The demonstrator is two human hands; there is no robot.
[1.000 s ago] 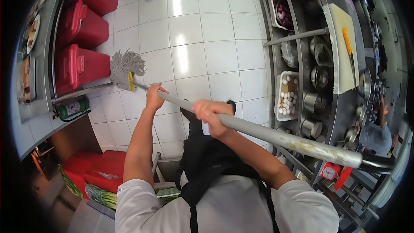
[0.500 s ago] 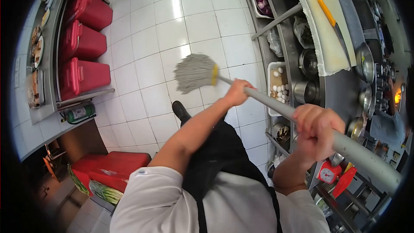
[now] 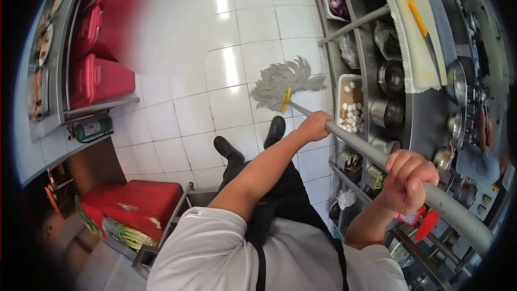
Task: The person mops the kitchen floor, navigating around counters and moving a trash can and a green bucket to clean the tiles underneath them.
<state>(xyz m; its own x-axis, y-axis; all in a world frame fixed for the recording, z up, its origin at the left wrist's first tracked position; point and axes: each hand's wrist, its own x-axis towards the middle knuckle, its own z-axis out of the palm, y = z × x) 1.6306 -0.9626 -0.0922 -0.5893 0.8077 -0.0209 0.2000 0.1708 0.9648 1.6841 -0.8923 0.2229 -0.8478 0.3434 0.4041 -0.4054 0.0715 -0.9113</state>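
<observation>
A mop [image 3: 283, 81] with grey strands and a yellow clamp lies spread on the white tiled floor, near the right-hand shelving. Its long grey handle slants up toward the lower right. My left hand [image 3: 314, 126] is closed around the lower part of the handle. Higher up, my right hand [image 3: 412, 179] wraps the thick handle, the thumb across it. My two dark shoes stand just below the mop head.
Red bins [image 3: 102, 82] line the left shelf above a green fire extinguisher [image 3: 92, 129]. On the right are a crate of eggs [image 3: 351, 116], metal pots [image 3: 385, 113] and a yellow-handled knife [image 3: 424, 29] on a cutting board. A person [image 3: 481, 164] stands far right. A blur hides the upper left.
The mop head has swept right toward the shelving, its strands now fanned out. My left hand moved right along with it. A second shoe has come into view.
</observation>
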